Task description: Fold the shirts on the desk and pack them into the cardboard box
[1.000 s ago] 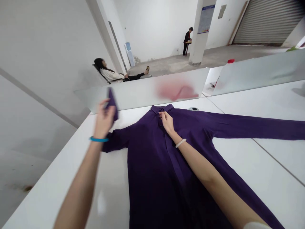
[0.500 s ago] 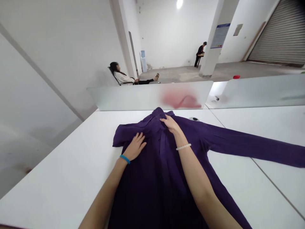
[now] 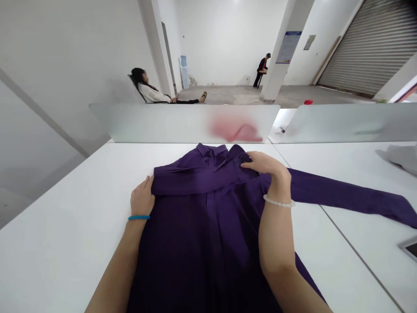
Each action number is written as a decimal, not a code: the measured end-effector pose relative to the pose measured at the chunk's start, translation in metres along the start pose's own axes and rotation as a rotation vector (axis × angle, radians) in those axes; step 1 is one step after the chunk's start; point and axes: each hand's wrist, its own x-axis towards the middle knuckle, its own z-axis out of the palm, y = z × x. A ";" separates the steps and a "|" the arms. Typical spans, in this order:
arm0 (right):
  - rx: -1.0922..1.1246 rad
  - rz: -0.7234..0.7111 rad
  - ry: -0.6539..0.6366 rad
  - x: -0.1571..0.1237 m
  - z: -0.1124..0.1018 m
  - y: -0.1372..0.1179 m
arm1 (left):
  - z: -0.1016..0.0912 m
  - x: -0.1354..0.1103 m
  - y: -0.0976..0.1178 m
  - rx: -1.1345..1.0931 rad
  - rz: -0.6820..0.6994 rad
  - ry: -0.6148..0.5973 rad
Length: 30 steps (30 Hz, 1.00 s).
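A dark purple buttoned shirt-dress [image 3: 208, 226] lies flat on the white table [image 3: 58, 226], collar at the far side. One sleeve is folded across the chest as a band; the other sleeve [image 3: 345, 195] stretches out to the right. My left hand [image 3: 142, 199], with a blue wristband, rests at the left edge of the fold, fingers curled against the cloth. My right hand [image 3: 269, 167], with a white bead bracelet, presses fingers-down on the right shoulder, where the folded sleeve ends.
A frosted divider panel [image 3: 163, 124] runs along the table's far edge, with a pink shape blurred behind it. Grey cloth [image 3: 399, 155] lies far right, a tablet corner [image 3: 409, 248] at the right edge. One person reclines in a chair [image 3: 148, 89]; another stands by a pillar [image 3: 261, 69].
A second ago my left hand held the left sleeve up. It then laid it across the chest and slid to the fold's left edge. My right hand moved from the collar to the right shoulder.
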 end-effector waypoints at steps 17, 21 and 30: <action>-0.054 -0.187 -0.081 0.014 0.021 -0.012 | 0.012 0.006 -0.017 -0.159 0.209 -0.014; -0.099 -0.110 -0.181 0.031 0.041 -0.010 | 0.016 0.006 -0.023 -0.168 0.217 -0.008; -0.029 -0.039 -0.263 0.023 0.036 0.028 | 0.024 0.015 -0.031 -0.125 0.283 0.000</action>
